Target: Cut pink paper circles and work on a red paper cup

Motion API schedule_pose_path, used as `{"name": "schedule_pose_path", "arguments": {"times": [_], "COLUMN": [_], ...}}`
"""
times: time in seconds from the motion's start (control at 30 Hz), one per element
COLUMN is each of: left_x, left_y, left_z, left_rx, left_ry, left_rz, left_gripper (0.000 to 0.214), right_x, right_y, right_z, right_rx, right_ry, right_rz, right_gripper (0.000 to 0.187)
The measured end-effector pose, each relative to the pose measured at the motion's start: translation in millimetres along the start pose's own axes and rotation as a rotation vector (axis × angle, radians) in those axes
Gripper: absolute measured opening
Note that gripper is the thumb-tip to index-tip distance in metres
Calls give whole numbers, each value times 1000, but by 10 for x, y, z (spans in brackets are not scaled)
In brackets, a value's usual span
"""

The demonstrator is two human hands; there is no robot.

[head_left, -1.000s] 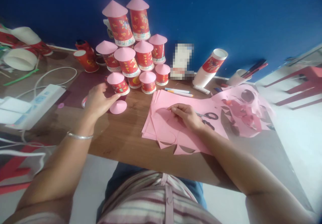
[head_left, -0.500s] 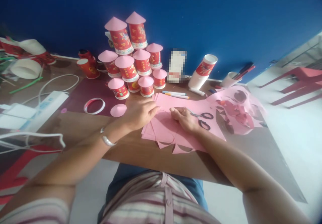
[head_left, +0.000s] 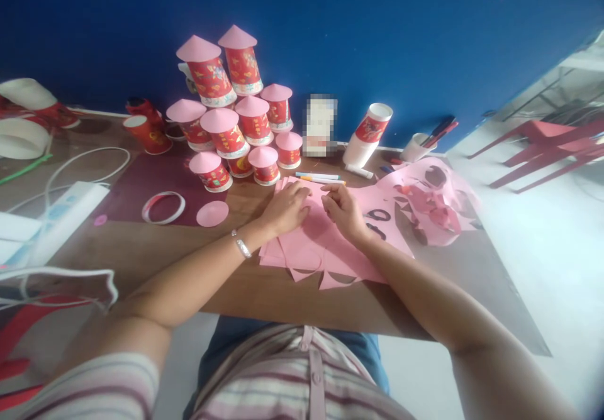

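A loose stack of pink paper sheets (head_left: 349, 263) lies in front of me, with curved cut-outs along its near edge. My left hand (head_left: 287, 208) rests on the left part of the stack, fingers spread and slightly bent. Opposite it, my right hand (head_left: 342, 209) is over the paper with its index finger and thumb apart, pointing at the left hand. I see nothing held in either hand. Black-handled scissors (head_left: 379, 215) lie on the sheets beside my right hand, their blades hidden behind it. A pink paper disc (head_left: 212, 214) sits left of my left hand.
Red paper-cup lanterns (head_left: 225, 132) with pink cone tops are stacked at the back left. Markers (head_left: 318, 176), a leaning cup stack (head_left: 368, 136) and a pen cup (head_left: 419, 147) stand or lie behind the paper. Pink scraps (head_left: 436, 209) lie right; a power strip (head_left: 56, 219) left.
The view has swung slightly, shifting the table things left. My left hand has come down flatter on the paper, and my right hand's fingers have loosened and lifted.
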State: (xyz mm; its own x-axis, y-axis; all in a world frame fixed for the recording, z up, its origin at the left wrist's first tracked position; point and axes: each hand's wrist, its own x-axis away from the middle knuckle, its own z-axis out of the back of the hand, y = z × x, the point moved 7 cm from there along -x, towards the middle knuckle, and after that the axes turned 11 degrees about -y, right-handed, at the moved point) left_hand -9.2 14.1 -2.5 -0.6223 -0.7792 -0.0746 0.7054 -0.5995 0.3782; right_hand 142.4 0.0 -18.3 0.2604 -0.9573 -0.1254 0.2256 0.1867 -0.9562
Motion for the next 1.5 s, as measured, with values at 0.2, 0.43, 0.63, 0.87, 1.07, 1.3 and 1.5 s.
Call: {"name": "schedule_pose_path", "arguments": {"times": [0.2, 0.43, 0.63, 0.87, 1.07, 1.3, 1.5], "left_x": [39, 88, 130, 128, 137, 133, 125], "left_y": [-69, -13, -37, 56, -50, -178, -188], "left_z": [-33, 104, 197, 235, 350, 312, 229], "left_rx": [-96, -175, -305, -453, -467, -456, -427], "left_ry": [-5, -129, -286, -186, -5, 4, -9], "left_rz": [-29, -29, 41, -36, -67, -146, -213], "left_gripper": [29, 40, 34, 28, 27, 34, 33], "right_x": [118, 388, 455, 469, 458, 429, 367], "right_y": [-237, -175, -197, -141, -179, -346, -219], "right_z": [265, 433, 410, 408, 494, 312, 119], "right_rx": [634, 1258, 1428, 1564, 1508, 1489, 1469], "right_ry": [-226, -298, -333, -389, -297, -210, -230], "right_rz": [31, 5, 35, 2, 38, 275, 351], "right_gripper": [13, 21, 35, 30, 34, 34, 30]}}
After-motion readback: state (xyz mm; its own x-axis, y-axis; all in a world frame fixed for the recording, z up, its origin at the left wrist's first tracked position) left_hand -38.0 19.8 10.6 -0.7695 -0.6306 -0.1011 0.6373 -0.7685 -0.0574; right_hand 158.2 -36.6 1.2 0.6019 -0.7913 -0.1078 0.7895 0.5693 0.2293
